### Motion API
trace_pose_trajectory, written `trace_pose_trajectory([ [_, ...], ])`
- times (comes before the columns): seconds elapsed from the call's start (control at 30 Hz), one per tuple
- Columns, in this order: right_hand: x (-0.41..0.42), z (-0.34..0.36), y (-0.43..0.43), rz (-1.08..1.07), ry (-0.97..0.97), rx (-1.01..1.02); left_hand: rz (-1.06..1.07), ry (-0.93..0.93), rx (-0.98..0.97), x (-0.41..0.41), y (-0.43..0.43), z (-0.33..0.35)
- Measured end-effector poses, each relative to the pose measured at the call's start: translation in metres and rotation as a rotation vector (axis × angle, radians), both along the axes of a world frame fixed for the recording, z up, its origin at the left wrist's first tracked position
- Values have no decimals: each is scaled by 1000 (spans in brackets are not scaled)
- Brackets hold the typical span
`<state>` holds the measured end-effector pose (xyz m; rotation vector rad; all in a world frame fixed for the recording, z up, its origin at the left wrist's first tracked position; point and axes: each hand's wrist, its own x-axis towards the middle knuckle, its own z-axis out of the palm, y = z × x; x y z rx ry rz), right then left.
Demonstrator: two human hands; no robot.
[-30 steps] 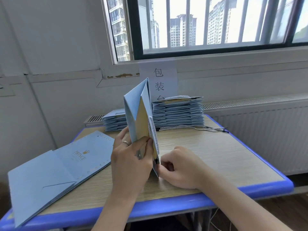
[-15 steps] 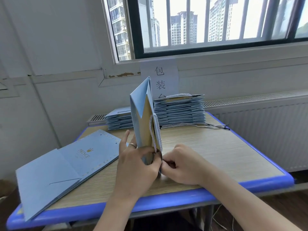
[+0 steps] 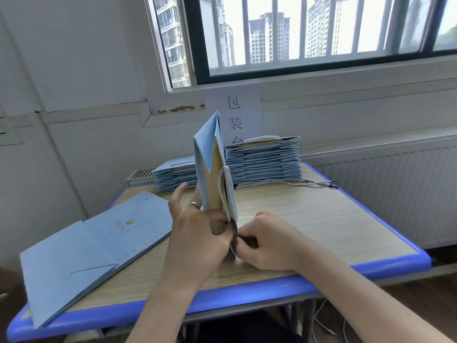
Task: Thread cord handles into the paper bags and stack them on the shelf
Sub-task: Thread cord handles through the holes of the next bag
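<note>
A light blue paper bag with a gold lining stands on edge at the table's middle, mouth end down between my hands. A white cord handle loops along its gold inner side. My left hand grips the bag's lower part, thumb pressed near the cord's end, other fingers spread behind. My right hand pinches the bag's bottom edge from the right, fingers curled; whether it holds the cord's end is hidden.
Flat blue bags printed PRINCE lie at the left on the blue-edged wooden table. Two stacks of folded bags stand at the back, one tall and one low. Loose cords lie beside the tall stack. A radiator stands at the right.
The bag has turned slightly, so the cord loop on its gold side now shows. Both hands stayed at its lower edge, and my left fingers have spread out.
</note>
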<state>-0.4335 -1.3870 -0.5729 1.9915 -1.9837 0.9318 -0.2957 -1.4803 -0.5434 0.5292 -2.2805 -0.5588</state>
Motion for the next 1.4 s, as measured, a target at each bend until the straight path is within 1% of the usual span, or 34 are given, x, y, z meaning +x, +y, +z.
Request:
trace_pose_trajectory([
  [0.13,0,0,0,-21,10,-2,6,-49,12,-1,0,-2],
  [0.3,0,0,0,-27,5,-1,35,-159,-120,-5,-4,0],
  [0.43,0,0,0,-39,20,-2,52,-170,-84,-1,-3,3],
  [0.5,1,1,0,-40,24,1,40,-113,-33,5,1,7],
  [0.57,1,1,0,-40,24,7,14,-15,8,10,5,15],
  [0.7,2,0,0,-63,35,21,41,174,-44,8,7,27],
  [0.87,2,0,0,-77,36,35,72,216,-94,-5,6,18],
  [1.03,1,1,1,-69,31,26,4,159,-18,-10,9,10],
  [1.17,2,2,2,-41,10,13,27,179,-55,-12,12,9],
  [1.23,2,2,2,-35,15,10,37,220,-72,-10,13,7],
  [1.3,1,1,1,-32,19,15,34,295,-48,-5,12,1],
  [1.4,0,-1,0,-18,25,7,61,469,86,5,17,-11],
])
